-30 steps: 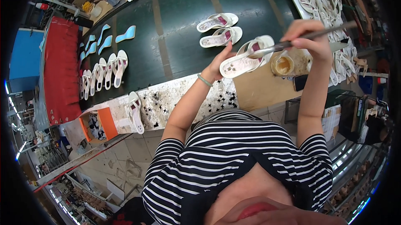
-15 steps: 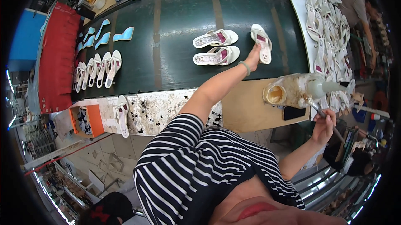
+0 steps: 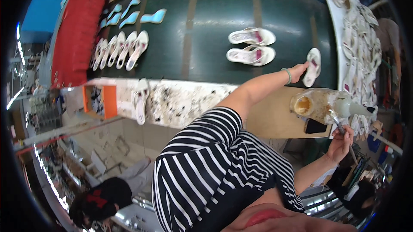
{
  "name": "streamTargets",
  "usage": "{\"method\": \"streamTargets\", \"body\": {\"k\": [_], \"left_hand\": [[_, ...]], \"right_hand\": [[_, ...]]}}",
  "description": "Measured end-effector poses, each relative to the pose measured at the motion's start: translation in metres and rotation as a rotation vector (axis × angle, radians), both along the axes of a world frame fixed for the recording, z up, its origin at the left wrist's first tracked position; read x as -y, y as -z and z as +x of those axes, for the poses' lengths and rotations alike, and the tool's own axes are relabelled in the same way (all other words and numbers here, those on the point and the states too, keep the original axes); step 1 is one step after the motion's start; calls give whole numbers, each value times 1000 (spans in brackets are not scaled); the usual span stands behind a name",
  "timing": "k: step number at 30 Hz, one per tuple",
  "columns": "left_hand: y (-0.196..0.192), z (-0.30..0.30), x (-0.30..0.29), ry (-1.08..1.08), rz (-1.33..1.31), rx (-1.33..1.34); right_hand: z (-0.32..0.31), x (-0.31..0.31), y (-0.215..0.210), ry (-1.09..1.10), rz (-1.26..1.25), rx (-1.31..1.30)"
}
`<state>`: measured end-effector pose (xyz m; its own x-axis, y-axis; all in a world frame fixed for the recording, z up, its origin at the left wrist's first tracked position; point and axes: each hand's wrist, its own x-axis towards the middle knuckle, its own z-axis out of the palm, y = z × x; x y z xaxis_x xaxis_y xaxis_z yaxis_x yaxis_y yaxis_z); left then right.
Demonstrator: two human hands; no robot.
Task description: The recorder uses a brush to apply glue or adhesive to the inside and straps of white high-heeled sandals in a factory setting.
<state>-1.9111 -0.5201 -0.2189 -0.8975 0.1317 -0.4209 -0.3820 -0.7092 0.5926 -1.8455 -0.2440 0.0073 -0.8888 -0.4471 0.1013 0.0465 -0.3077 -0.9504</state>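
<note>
My left hand (image 3: 300,71) reaches out over the dark green work surface (image 3: 206,38), its fingers closed on the edge of a white thong sandal (image 3: 313,65) near the right end. A pair of similar sandals, an upper one (image 3: 251,36) and a lower one (image 3: 251,55), lies left of that hand. In my right hand (image 3: 341,145) is a brush (image 3: 339,125), gripped by its handle. Its bristles are at the glue-stained, plastic-wrapped holder beside a pot of amber glue (image 3: 303,105) and a translucent bottle (image 3: 344,107).
White sandals (image 3: 361,55) are heaped along the right side. More sandals (image 3: 122,49) and blue sole pieces (image 3: 153,16) stand far left, beside a red cover (image 3: 79,29). On the near ledge are a lone sandal (image 3: 140,102), an orange box (image 3: 110,101) and a black phone (image 3: 316,126).
The view has turned, shifting the whole scene. My left hand has moved the sandal rightward and nearer, away from the pair. My right hand still holds the brush by the glue pot.
</note>
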Motion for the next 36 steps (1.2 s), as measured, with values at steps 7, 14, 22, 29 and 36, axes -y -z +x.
{"method": "streamTargets", "body": {"k": [7, 14, 22, 29, 36], "left_hand": [[-95, 297, 174, -552, -1439, -39], [-1, 761, 284, -908, -1489, 782], [27, 791, 241, -775, -428, 703], [-40, 705, 223, -1031, -428, 280], [-107, 586, 248, -818, -27, -488]], "right_hand": [[6, -9, 29, -137, 46, 164], [43, 29, 21, 75, 458, 65], [41, 45, 99, 261, 734, -107], [19, 38, 161, 314, 734, -112], [32, 22, 104, 354, 403, -2]]}}
